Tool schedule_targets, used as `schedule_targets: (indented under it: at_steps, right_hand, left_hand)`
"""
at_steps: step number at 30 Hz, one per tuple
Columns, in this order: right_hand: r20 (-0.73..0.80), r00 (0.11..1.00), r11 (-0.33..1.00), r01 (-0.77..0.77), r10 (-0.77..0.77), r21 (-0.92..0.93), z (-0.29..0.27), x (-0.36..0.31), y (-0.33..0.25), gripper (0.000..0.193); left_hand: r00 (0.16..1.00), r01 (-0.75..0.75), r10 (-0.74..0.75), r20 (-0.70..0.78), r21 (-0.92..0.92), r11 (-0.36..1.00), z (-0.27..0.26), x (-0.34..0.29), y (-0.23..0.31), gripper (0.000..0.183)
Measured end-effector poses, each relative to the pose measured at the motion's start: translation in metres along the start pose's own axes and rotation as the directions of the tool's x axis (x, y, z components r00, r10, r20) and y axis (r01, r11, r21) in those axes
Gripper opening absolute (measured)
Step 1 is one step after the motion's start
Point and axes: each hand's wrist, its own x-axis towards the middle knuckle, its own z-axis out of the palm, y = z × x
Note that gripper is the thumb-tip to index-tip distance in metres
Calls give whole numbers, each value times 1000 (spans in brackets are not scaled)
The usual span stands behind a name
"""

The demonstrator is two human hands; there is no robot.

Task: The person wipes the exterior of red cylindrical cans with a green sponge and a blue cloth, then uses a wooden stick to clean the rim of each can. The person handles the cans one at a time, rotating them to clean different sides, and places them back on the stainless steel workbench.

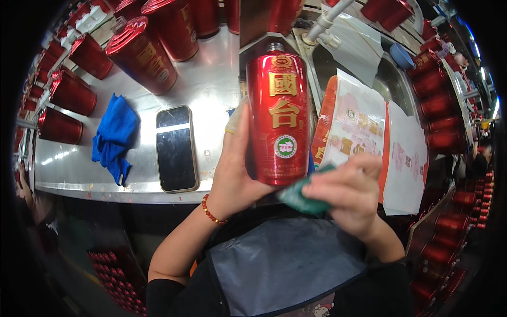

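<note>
A glossy red bottle (261, 119) with raised gold characters, a round green-and-white emblem and a bare narrow neck stands upright before me. My left hand (232, 164) grips it from the left and beneath, with a pale yellow covering on one finger. Pinched in my right hand (351, 193) is a green cloth (309, 196), close to the bottle's lower right edge; whether it touches the glass is hard to tell. The right hand is slightly blurred. The bottle's back side and the left fingers behind it are hidden.
On the metal table (142, 182) lie a blue cloth (116, 132) and a dark phone (177, 148). Several red bottles (142, 58) stand at the far left. Printed sheets (359, 121) lie right of the bottle, by a sink (388, 79) with a pipe (327, 24) and a blue bowl (402, 56).
</note>
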Motion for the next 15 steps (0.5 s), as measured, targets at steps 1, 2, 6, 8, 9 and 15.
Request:
schedule_targets:
  at_steps: [1,2,6,8,9,15]
  right_hand:
    - [110,994,1000,5,-8,22,-7,-1,-7,40]
    - [105,994,999,-19,15,33,-10,2,-11,42]
    - [-117,993,985,-8,-13,-174,-10,26,3,49]
    - [-62,996,990,53,-62,-131,2,20,-5,49]
    - [-32,996,989,83,-87,-120,5,18,-11,48]
    - [-79,996,968,23,-44,-250,-7,31,-13,49]
  left_hand:
    - [1000,-12,12,3,12,1000,0,0,0,130]
    - [1000,0,0,-13,4,1000,1,0,1,130]
    - [999,28,-28,-31,3,1000,1,-1,6,129]
    - [999,22,-20,-25,59,998,-1,-3,8,128]
    - [1000,13,-11,-24,78,997,-1,-1,7,127]
    - [979,-113,133,-154,134,985,5,-1,14,112]
